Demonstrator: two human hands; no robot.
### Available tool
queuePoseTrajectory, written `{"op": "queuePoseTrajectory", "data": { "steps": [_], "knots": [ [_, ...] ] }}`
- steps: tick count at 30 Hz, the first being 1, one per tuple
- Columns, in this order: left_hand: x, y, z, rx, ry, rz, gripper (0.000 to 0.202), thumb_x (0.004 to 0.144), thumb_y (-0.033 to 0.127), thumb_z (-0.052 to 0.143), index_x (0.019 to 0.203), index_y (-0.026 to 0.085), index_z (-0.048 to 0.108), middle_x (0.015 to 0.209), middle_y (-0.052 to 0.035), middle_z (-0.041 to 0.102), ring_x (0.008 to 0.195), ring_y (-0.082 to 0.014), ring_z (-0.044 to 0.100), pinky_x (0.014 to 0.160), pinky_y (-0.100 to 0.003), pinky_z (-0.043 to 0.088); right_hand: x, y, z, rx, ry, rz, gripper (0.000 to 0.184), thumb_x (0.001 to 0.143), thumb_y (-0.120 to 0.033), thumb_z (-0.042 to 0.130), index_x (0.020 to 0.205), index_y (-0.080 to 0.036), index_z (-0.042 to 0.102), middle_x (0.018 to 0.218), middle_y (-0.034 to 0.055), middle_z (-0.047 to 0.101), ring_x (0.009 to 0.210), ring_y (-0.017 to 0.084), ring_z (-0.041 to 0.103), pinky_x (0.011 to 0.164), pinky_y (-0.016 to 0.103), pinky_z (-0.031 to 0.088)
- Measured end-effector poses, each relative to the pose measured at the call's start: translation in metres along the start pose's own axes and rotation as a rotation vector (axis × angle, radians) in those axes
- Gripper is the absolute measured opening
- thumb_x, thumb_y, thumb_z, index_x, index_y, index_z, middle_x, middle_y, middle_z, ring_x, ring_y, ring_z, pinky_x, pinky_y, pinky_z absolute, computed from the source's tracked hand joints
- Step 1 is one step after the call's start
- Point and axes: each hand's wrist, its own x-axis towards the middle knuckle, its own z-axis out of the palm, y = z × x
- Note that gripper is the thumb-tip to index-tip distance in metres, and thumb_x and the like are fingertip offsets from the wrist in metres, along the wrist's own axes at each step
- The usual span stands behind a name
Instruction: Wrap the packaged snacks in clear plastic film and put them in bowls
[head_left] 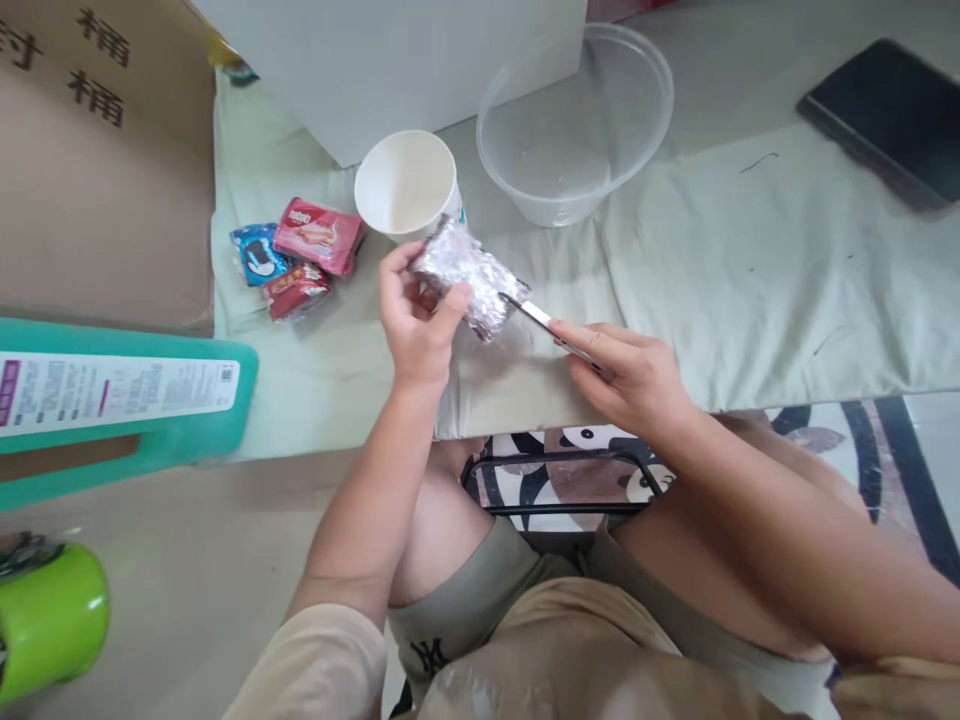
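Evidently holding foil packet (474,275) between thumb and fingers of left hand (420,330), near paper cup (399,178); gripping slim tool (535,314) in right hand (631,375), with tip at packet. Might skid off crinkled surface toward left thumb if pushed too hard.

And a home, apparently, is being seen here: a cloth-covered bench (720,300) is being shared by snack packets (319,235), above cartoon-patterned flooring (866,440).

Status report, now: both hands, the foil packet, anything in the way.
Left hand gripping foil packet. Right hand holding slim pointed tool, tip at packet. White cup just beyond.
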Motion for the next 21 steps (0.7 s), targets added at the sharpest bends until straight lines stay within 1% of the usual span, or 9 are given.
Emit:
{"op": "queuePoseTrajectory", "data": {
  "steps": [3, 5, 8, 10, 13, 15, 17, 18, 21],
  "knots": [
    [0.004, -0.003, -0.003, -0.107, 0.092, -0.055, 0.065, 0.084, 0.075, 0.067, 0.128, 0.036, 0.042, 0.118, -0.0052, 0.059, 0.096, -0.0189, 0.068, 0.071, -0.029, 0.058, 0.000, 0.003, -0.006, -0.003, 0.006, 0.000, 0.042, 0.096, -0.018, 0.052, 0.129, -0.029, 0.075, 0.089, 0.0023, 0.076, 0.067, 0.013, 0.065, 0.059, 0.025, 0.049],
    [0.001, -0.002, 0.000, -0.147, 0.107, -0.096, 0.061, 0.086, 0.075, 0.065, 0.126, 0.037, 0.041, 0.117, -0.0043, 0.058, 0.092, -0.0177, 0.067, 0.066, -0.028, 0.056, 0.001, 0.007, -0.014, -0.019, 0.033, 0.037, 0.041, 0.092, -0.017, 0.054, 0.125, -0.028, 0.077, 0.090, 0.0031, 0.077, 0.063, 0.013, 0.063, 0.059, 0.026, 0.050],
    [-0.009, 0.005, 0.009, -0.133, 0.046, -0.146, 0.059, 0.085, 0.074, 0.066, 0.123, 0.036, 0.040, 0.113, -0.0036, 0.057, 0.090, -0.0162, 0.065, 0.067, -0.027, 0.055, 0.002, 0.019, -0.029, -0.107, 0.132, 0.176, 0.046, 0.087, -0.014, 0.054, 0.124, -0.027, 0.077, 0.094, 0.0043, 0.078, 0.063, 0.014, 0.063, 0.062, 0.029, 0.054],
    [-0.015, 0.011, 0.015, -0.070, -0.026, -0.153, 0.057, 0.085, 0.071, 0.068, 0.117, 0.032, 0.042, 0.108, -0.0033, 0.056, 0.087, -0.0151, 0.063, 0.069, -0.027, 0.055, 0.004, 0.028, -0.036, -0.187, 0.191, 0.248, 0.050, 0.084, -0.013, 0.053, 0.126, -0.026, 0.076, 0.098, 0.0057, 0.078, 0.070, 0.017, 0.066, 0.068, 0.032, 0.057],
    [-0.019, 0.019, 0.017, 0.153, -0.099, -0.056, 0.047, 0.085, 0.060, 0.073, 0.103, 0.027, 0.045, 0.106, -0.0047, 0.054, 0.096, -0.0180, 0.061, 0.077, -0.031, 0.056, 0.007, 0.044, -0.039, -0.276, 0.202, 0.270, 0.052, 0.082, -0.013, 0.054, 0.126, -0.027, 0.076, 0.111, 0.0079, 0.075, 0.086, 0.021, 0.070, 0.080, 0.037, 0.059],
    [-0.018, 0.022, 0.013, 0.315, -0.090, 0.046, 0.043, 0.083, 0.050, 0.079, 0.099, 0.025, 0.047, 0.111, -0.0073, 0.052, 0.109, -0.0229, 0.058, 0.086, -0.036, 0.056, 0.008, 0.053, -0.036, -0.310, 0.198, 0.267, 0.053, 0.081, -0.013, 0.054, 0.127, -0.029, 0.075, 0.118, 0.0079, 0.073, 0.092, 0.023, 0.070, 0.084, 0.041, 0.058],
    [-0.014, 0.023, 0.007, 0.392, -0.096, 0.133, 0.044, 0.079, 0.042, 0.082, 0.104, 0.025, 0.050, 0.119, -0.0096, 0.052, 0.120, -0.0269, 0.055, 0.094, -0.041, 0.055, 0.009, 0.062, -0.031, -0.333, 0.215, 0.259, 0.053, 0.081, -0.013, 0.056, 0.128, -0.030, 0.075, 0.120, 0.0080, 0.072, 0.093, 0.024, 0.069, 0.086, 0.043, 0.058],
    [-0.013, 0.024, 0.005, 0.396, -0.127, 0.168, 0.047, 0.077, 0.040, 0.083, 0.108, 0.025, 0.051, 0.123, -0.0104, 0.051, 0.123, -0.0281, 0.055, 0.096, -0.043, 0.055, 0.009, 0.066, -0.029, -0.341, 0.231, 0.251, 0.053, 0.081, -0.013, 0.056, 0.128, -0.030, 0.075, 0.120, 0.0081, 0.072, 0.093, 0.024, 0.069, 0.086, 0.043, 0.057],
    [-0.012, 0.028, 0.002, 0.399, -0.283, 0.220, 0.058, 0.071, 0.035, 0.087, 0.118, 0.026, 0.053, 0.130, -0.0112, 0.052, 0.127, -0.0305, 0.055, 0.101, -0.046, 0.055, 0.012, 0.076, -0.026, -0.357, 0.273, 0.222, 0.049, 0.083, -0.014, 0.058, 0.126, -0.030, 0.075, 0.119, 0.0081, 0.072, 0.096, 0.025, 0.068, 0.086, 0.043, 0.057]
  ]
}}
